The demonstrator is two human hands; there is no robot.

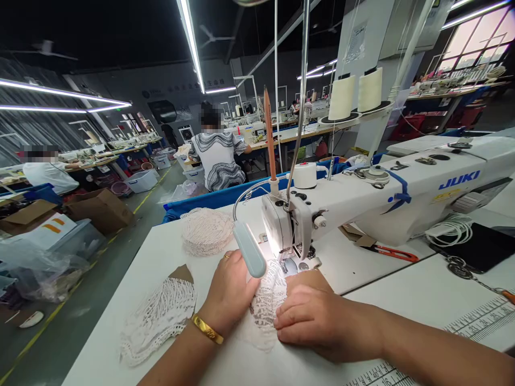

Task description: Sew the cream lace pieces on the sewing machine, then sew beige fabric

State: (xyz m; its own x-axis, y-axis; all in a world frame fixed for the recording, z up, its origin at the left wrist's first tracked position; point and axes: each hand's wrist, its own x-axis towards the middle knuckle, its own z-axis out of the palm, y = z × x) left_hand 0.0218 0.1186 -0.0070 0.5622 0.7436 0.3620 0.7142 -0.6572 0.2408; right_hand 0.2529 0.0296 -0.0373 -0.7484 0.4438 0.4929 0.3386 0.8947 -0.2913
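A white lace piece [270, 300] lies beneath the needle area of a white JUKI sewing machine [281, 228]. My left hand [231, 284] is closed on the lace's left edge, its fingertips partly hidden behind a grey-green lamp head [250, 251]. With curled fingers, my right hand [309, 316] grips the lace's right edge. Just beyond those fingers shows a flat tan patch [311, 279], its kind unclear. To the left on the table rests another white lace piece [161, 311] with a brown corner. A stack of round, cream lace pieces [206, 230] sits farther back.
Orange-handled snips [396, 253], a coiled white cable [448, 230] and a black pad [478, 246] lie right of the machine. Thread cones [341, 97] stand behind it. A co-worker [219, 153] sits ahead; boxes [96, 209] stand on the floor at left.
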